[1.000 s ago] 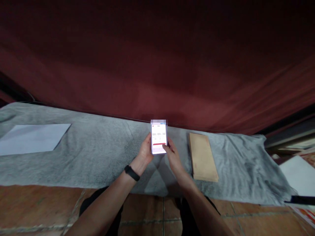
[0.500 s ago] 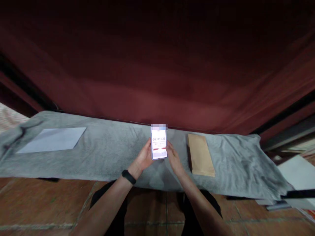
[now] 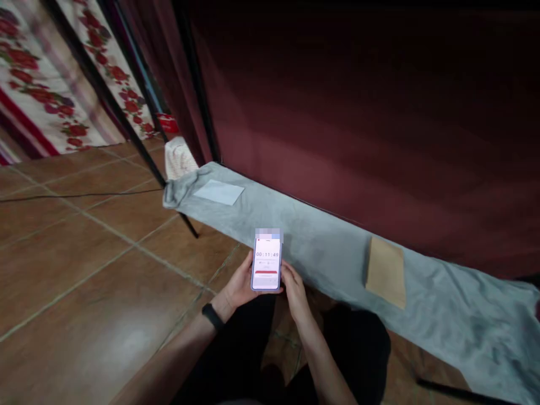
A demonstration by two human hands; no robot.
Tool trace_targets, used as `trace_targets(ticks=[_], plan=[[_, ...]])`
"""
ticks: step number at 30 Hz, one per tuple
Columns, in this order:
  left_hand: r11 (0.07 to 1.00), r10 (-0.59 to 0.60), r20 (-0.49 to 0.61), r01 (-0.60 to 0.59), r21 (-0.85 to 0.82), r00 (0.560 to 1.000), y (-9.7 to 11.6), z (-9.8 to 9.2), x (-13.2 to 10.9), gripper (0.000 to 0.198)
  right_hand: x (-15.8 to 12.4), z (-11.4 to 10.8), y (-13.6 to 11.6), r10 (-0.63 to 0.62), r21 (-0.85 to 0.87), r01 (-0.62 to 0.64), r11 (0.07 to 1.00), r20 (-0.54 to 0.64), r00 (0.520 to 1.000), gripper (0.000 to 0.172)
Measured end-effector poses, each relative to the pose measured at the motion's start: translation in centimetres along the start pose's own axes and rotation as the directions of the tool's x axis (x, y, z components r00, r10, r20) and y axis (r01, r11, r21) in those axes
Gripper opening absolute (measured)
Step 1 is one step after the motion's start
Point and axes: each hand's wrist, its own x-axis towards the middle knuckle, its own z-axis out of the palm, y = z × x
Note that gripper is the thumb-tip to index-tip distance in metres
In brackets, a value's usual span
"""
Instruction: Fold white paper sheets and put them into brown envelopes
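A phone (image 3: 266, 267) with a lit white screen showing a timer and a red bar is held upright in front of me. My left hand (image 3: 241, 281), with a dark band on its wrist, wraps round the phone's left side and lower edge. Against the right edge of the phone rest the curled fingers of my right hand (image 3: 294, 287). Beyond the phone, on a grey cloth (image 3: 320, 236), lie a white sheet of paper (image 3: 219, 192) to the left and a flat brown paper stack (image 3: 386, 273) to the right.
The cloth covers a long narrow bench along a dark red curtain (image 3: 337, 169). At the left stand a thin black pole (image 3: 113, 107) and a flowered cloth (image 3: 46, 84). A cable (image 3: 84, 195) crosses the tiled floor (image 3: 105, 270). My knees (image 3: 358, 343) are below the bench's near edge.
My view has swung to the left, bringing the tiled floor and flowered cloth into sight. The phone stays between both hands; its displayed time has moved on.
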Motion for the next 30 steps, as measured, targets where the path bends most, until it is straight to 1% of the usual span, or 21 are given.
trace_targets(ticks=[3,6,8,11,15,21,24,26,30], plan=[[0.996,0.067,-0.057,-0.07,-0.055,0.996,-1.1,-0.7,-4.8,0.062,-2.9,2.7,1.0,0.068,-0.026,-0.067,0.997,0.063,0.996,0.043],[0.987,0.135,-0.103,-0.143,-0.077,0.986,-1.8,-1.3,-8.4,0.061,-4.9,4.9,1.8,0.101,-0.052,-0.096,0.994,0.093,0.991,0.045],[0.981,0.169,-0.125,-0.179,-0.073,0.978,-2.2,-1.6,-9.9,0.062,-5.7,6.0,2.4,0.106,-0.058,-0.1,0.993,0.112,0.988,0.045],[0.977,0.195,-0.151,-0.205,-0.057,0.969,-2.6,-1.8,-11.0,0.064,-6.4,6.9,3.1,0.089,-0.074,-0.082,0.994,0.106,0.99,0.044],[0.976,0.202,-0.158,-0.212,-0.046,0.967,-3.2,-1.8,-10.6,0.063,-6.7,6.7,3.7,0.048,-0.107,-0.041,0.993,0.071,0.996,0.043],[0.983,0.168,-0.158,-0.176,-0.042,0.973,-3.8,-1.5,-8.6,0.067,-6.7,5.2,3.8,0.035,-0.082,-0.034,0.996,0.001,0.999,0.04],[0.988,0.147,-0.14,-0.153,-0.03,0.979,-3.7,-1.5,-7.6,0.067,-6.6,4.6,3.6,0.026,-0.065,-0.028,0.998,-0.021,0.999,0.042],[0.991,0.127,-0.136,-0.132,-0.028,0.983,-3.8,-1.6,-6.9,0.067,-6.5,4.2,3.4,0.033,-0.045,-0.035,0.998,-0.035,0.999,0.044],[0.995,0.089,-0.144,-0.095,-0.034,0.986,-4.5,-2.0,-5.9,0.067,-6.3,3.3,2.8,0.085,0.009,-0.084,0.996,-0.074,0.994,0.043]])
